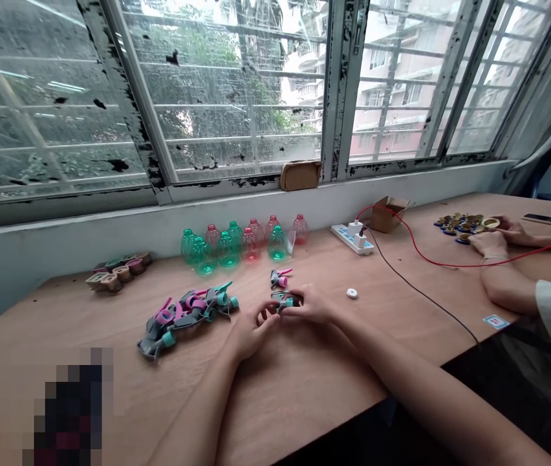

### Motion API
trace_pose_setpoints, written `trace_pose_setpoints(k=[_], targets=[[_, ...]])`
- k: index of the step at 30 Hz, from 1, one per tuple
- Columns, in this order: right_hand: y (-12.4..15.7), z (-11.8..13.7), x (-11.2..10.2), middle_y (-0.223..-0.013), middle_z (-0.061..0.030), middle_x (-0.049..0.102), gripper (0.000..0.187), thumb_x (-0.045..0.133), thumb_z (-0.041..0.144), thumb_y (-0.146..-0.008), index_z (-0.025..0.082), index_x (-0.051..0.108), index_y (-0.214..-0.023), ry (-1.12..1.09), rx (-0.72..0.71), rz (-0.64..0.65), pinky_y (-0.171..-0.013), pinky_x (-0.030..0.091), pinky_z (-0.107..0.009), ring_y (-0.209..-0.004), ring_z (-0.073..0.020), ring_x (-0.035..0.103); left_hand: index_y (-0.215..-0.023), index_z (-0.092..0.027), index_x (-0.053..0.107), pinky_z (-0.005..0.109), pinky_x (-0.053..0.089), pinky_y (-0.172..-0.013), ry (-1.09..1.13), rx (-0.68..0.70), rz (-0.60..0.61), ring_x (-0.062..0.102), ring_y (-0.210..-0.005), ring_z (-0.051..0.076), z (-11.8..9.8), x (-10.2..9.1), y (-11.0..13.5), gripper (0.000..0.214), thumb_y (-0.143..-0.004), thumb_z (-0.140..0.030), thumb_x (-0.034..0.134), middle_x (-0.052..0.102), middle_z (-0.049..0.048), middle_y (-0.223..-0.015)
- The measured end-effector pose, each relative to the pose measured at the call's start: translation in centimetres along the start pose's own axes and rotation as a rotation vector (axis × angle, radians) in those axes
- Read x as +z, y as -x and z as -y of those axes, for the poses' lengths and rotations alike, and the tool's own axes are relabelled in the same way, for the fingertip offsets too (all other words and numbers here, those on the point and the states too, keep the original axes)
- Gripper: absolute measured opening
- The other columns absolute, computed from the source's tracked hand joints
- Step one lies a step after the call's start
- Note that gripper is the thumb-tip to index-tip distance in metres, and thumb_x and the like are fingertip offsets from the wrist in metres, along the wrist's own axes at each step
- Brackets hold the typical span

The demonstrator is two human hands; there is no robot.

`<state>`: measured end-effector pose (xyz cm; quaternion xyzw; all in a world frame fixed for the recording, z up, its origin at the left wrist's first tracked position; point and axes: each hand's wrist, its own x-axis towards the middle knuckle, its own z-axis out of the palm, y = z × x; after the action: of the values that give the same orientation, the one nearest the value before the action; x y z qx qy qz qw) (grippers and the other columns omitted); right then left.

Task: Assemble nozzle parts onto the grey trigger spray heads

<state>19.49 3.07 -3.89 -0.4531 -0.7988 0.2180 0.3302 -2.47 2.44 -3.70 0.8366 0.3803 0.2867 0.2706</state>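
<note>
Near the middle of the table, my left hand (255,329) and my right hand (313,304) close from both sides on a grey and teal spray trigger head (284,299). Fingers hide part of it. Just beyond it lies a grey and pink spray head (280,278). To the left of my hands is a pile of spray heads (185,312) in grey, pink and teal. Behind them, along the wall, stand several see-through bottles, among them a green bottle (228,251) and a red bottle (250,246), with open necks.
A white round piece (352,293) lies right of my hands. Beyond it are a power strip (352,239), a red cable (421,255) and a cardboard box (386,217). Small blocks (119,272) sit far left. At right, a co-worker's hands (491,243) handle gold-coloured pieces (460,223).
</note>
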Motion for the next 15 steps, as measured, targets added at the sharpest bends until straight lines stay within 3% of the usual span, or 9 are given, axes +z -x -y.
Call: trace_pose_setpoints(k=[6,11,15], targets=[[-1.1,0.8,1.9,-0.073,0.0011,0.06,0.025,0.072,0.034,-0.071,0.015,0.066,-0.087,-0.189,-0.045,-0.088,-0.055,0.036,-0.02,-0.063,-0.0104,0.049,-0.09,-0.018,0.068,0.021,0.035,-0.057,-0.068,0.037,-0.099,0.046,-0.062,0.012,0.5,-0.2,-0.3,0.025,-0.085,-0.037,0.053,0.055,-0.0014,-0.067],[-0.1,0.6,3.5,-0.076,0.0017,0.062,0.037,0.072,0.027,-0.071,0.019,0.061,-0.105,-0.24,-0.074,-0.132,-0.059,0.041,-0.021,-0.063,-0.0112,0.054,-0.108,-0.019,0.064,0.022,0.038,-0.059,-0.045,0.035,-0.061,0.049,-0.062,0.012,0.2,0.1,-0.3,0.031,-0.078,-0.028,0.061,0.063,0.0004,-0.08],[0.5,0.6,4.0,-0.077,0.002,0.062,0.044,0.072,0.032,-0.072,0.022,0.055,-0.111,-0.226,-0.109,-0.094,-0.057,0.04,-0.021,-0.06,-0.0103,0.052,-0.104,-0.018,0.068,0.023,0.04,-0.063,-0.047,0.028,-0.028,0.055,-0.069,0.015,0.2,0.2,-0.2,0.03,-0.076,-0.026,0.061,0.068,0.0038,-0.088]])
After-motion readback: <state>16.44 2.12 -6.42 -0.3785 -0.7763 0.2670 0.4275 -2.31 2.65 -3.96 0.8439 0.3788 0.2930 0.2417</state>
